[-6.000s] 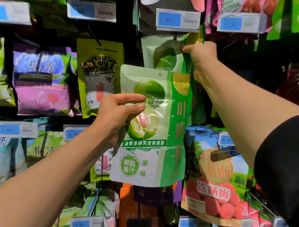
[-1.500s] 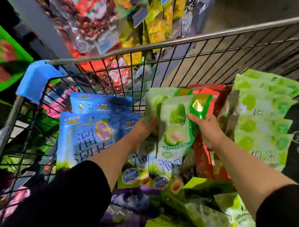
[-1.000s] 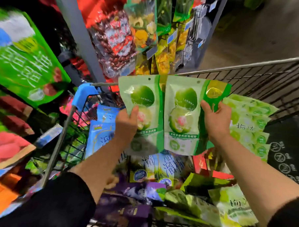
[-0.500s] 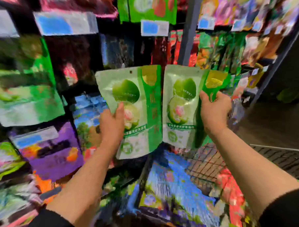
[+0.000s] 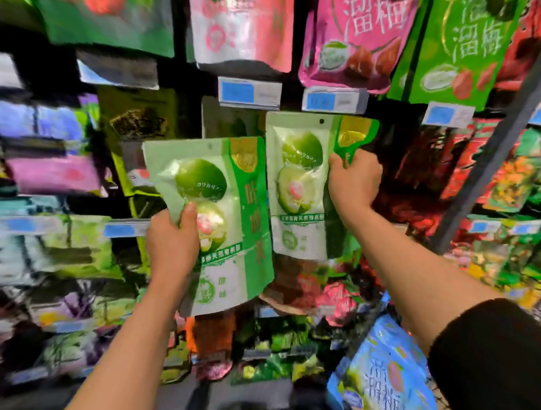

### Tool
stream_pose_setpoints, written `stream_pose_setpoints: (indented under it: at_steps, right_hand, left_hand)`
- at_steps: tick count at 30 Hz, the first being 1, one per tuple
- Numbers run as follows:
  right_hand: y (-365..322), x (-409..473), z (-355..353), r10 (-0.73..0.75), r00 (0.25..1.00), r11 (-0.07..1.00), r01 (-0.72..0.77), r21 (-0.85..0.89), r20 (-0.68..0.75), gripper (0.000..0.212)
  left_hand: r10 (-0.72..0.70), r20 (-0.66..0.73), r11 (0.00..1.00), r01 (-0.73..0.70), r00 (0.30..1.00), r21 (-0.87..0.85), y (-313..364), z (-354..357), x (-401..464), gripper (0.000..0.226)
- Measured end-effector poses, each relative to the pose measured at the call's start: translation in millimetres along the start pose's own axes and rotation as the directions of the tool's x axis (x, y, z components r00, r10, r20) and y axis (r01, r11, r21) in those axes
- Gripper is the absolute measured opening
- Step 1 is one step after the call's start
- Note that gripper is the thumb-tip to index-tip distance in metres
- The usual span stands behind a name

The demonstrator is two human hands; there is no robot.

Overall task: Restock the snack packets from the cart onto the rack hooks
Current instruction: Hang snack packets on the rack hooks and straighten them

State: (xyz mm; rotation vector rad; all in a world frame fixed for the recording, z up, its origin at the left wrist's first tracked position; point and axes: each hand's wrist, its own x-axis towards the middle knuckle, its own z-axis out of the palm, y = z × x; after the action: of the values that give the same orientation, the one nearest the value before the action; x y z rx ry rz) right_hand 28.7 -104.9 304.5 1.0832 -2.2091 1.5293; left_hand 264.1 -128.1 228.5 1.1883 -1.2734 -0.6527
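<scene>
I hold two green plum snack packets up in front of the rack. My left hand [image 5: 173,241] grips the lower left part of one packet [image 5: 232,203], thumb on its front. My right hand [image 5: 354,183] grips the right edge of the other packet [image 5: 298,181], which is higher, its hang hole just below a blue price tag [image 5: 249,94]. A matching green packet [image 5: 229,122] hangs on the rack behind them, mostly hidden.
The rack is packed with hanging snack packets: pink ones [image 5: 354,38] and green ones [image 5: 459,48] above, purple [image 5: 48,151] at left, red at right. A grey upright post [image 5: 495,146] slants at right. A blue packet [image 5: 385,383] shows at bottom right.
I have turned from the cart to the rack with a packet in each hand. The right packet has risen toward the price tag row; the left one sits lower.
</scene>
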Motion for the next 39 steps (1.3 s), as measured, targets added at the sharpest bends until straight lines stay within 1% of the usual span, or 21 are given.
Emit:
stream_pose_setpoints:
  at_steps: [4, 6, 9, 10, 12, 16, 19, 23, 25, 27, 29, 33, 34, 36, 38, 39]
  right_hand:
    - [-26, -13, 34, 0.004, 0.994, 0.999, 0.001, -0.048, 0.109, 0.024]
    - [-35, -16, 47, 0.019, 0.986, 0.999, -0.01, -0.053, 0.165, 0.018]
    - [-50, -18, 62, 0.023, 0.978, 0.999, -0.016, -0.039, 0.206, 0.019]
    - [-54, -18, 66, 0.021, 0.978, 1.0, -0.016, -0.025, 0.207, 0.016]
    - [-62, -15, 73, 0.036, 0.978, 0.999, -0.037, -0.002, 0.204, 0.018]
    - [-76, -8, 83, 0.066, 0.978, 0.996, -0.078, 0.053, 0.197, 0.013]
    - [-83, -4, 89, 0.069, 0.98, 0.991, -0.088, 0.099, 0.187, 0.01]
    - [-84, 1, 96, 0.095, 0.979, 0.984, -0.12, 0.133, 0.179, 0.012]
    - [-81, 3, 100, 0.1, 0.979, 0.985, -0.123, 0.125, 0.178, 0.012]
    - [-79, 6, 103, 0.096, 0.979, 0.986, -0.119, 0.12, 0.18, 0.011]
    - [-79, 8, 105, 0.098, 0.979, 0.987, -0.119, 0.111, 0.18, 0.017]
    - [-81, 15, 111, 0.107, 0.976, 0.989, -0.124, 0.076, 0.192, 0.023]
    - [-82, 15, 111, 0.102, 0.975, 0.991, -0.116, 0.06, 0.198, 0.02]
    - [-84, 18, 115, 0.097, 0.973, 0.993, -0.108, 0.044, 0.209, 0.005]
    - [-83, 21, 119, 0.111, 0.967, 0.992, -0.122, 0.035, 0.23, 0.016]
    - [-82, 22, 121, 0.114, 0.964, 0.991, -0.126, 0.035, 0.242, 0.018]
  left_hand:
    - [0.003, -0.049, 0.999, 0.0, 0.999, 0.051, -12, -34, 6, 0.028]
    - [-0.018, -0.031, 0.999, 0.019, 0.999, 0.037, -16, -43, 7, 0.024]
    - [-0.049, -0.006, 0.999, 0.049, 0.999, 0.015, -19, -48, 9, 0.018]
    - [-0.062, 0.001, 0.998, 0.062, 0.998, 0.001, -18, -48, 9, 0.017]
    - [-0.082, 0.022, 0.996, 0.083, 0.996, -0.027, -15, -47, 9, 0.018]
    - [-0.083, 0.047, 0.992, 0.088, 0.995, -0.096, -8, -43, 12, 0.029]
    - [-0.108, 0.06, 0.986, 0.115, 0.992, -0.123, -6, -40, 16, 0.021]
    - [-0.111, 0.092, 0.984, 0.122, 0.99, -0.13, -8, -36, 22, 0.02]
    - [-0.111, 0.105, 0.983, 0.125, 0.988, -0.132, -9, -34, 24, 0.017]
    - [-0.109, 0.114, 0.985, 0.122, 0.988, -0.121, -10, -33, 27, 0.022]
    - [-0.115, 0.119, 0.985, 0.128, 0.986, -0.114, -10, -32, 28, 0.026]
    - [-0.119, 0.123, 0.985, 0.133, 0.985, -0.114, -11, -29, 31, 0.024]
    - [-0.115, 0.126, 0.986, 0.129, 0.985, -0.106, -12, -29, 32, 0.024]
    - [-0.11, 0.129, 0.988, 0.123, 0.986, -0.095, -14, -28, 33, 0.025]
    - [-0.111, 0.134, 0.988, 0.124, 0.985, -0.087, -17, -27, 35, 0.026]
    - [-0.113, 0.139, 0.988, 0.126, 0.984, -0.088, -18, -27, 36, 0.026]
